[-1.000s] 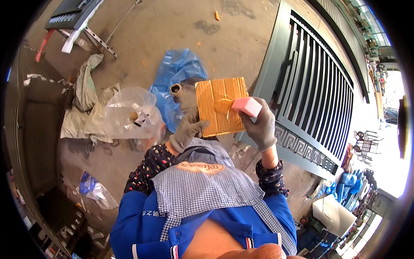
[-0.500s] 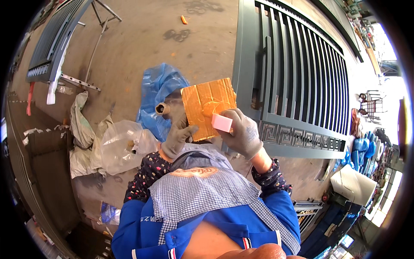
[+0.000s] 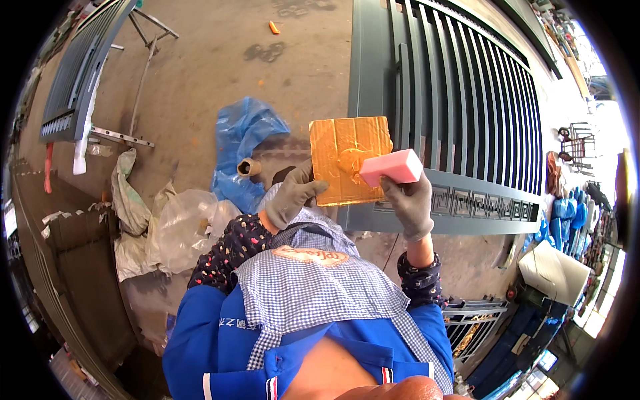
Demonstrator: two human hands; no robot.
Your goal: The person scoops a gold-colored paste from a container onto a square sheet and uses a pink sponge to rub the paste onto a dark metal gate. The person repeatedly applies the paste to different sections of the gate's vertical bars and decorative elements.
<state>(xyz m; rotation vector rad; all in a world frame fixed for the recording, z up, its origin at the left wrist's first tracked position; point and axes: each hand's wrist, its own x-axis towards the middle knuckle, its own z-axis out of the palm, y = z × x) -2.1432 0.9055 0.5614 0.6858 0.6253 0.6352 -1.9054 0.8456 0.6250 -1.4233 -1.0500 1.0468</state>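
And there's the gloved left hand (image 3: 293, 197), thumb over the upper face, pinching the brown cardboard square (image 3: 331, 150) by its left edge, out beyond the checked apron (image 3: 320, 287); the gloved right hand (image 3: 413, 210) has the pink foam block (image 3: 395, 165) gripped firmly, its left end right at the glossy amber smear (image 3: 350, 160) mid-board. Touching or just above? Can't tell from here! Good form, I'd judge, means holding the board level and steady, meeting the smear with the end face squarely, pressing lightly and evenly, fingertips clear of the shine. Now the count: one cardboard square, one block, one smear, two gloved hands; past them, one cardboard tube (image 3: 249, 167) by one crumpled blue plastic sheet (image 3: 231, 150), and two big grey slatted gates, one right (image 3: 373, 100), one upper left (image 3: 77, 80).
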